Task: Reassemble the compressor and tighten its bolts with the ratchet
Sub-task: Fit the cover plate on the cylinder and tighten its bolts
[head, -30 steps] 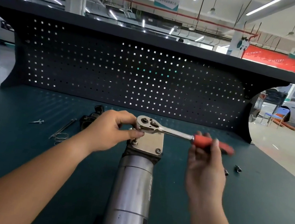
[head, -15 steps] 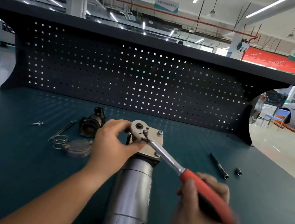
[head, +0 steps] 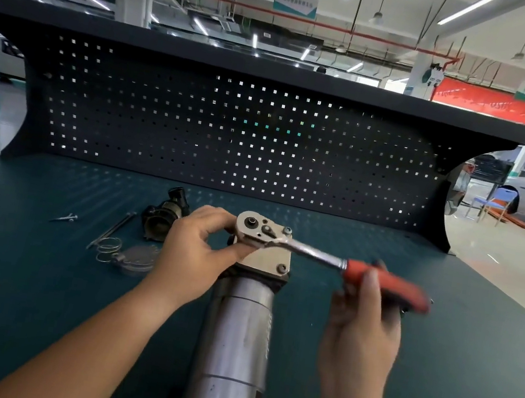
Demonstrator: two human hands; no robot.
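The compressor (head: 234, 347), a steel cylinder with a square end plate (head: 270, 257), lies lengthwise on the green bench. The ratchet (head: 308, 251) sits with its head on the plate's far left corner, shaft pointing right. My left hand (head: 197, 250) pinches the ratchet head, thumb under it and fingers over its far side. My right hand (head: 364, 306) is blurred and holds the red handle (head: 385, 285) from below. Bolt heads show at the plate's far right and near right corners.
Left of the compressor lie a black fitting (head: 162, 217), a round cover with a spring (head: 126, 254), a thin rod (head: 111, 234) and a small screw (head: 65, 218). The dark pegboard (head: 230, 134) closes the bench's far side.
The ratchet handle swung from pointing right to near me, then back out to the right. My left hand stayed on the ratchet head.
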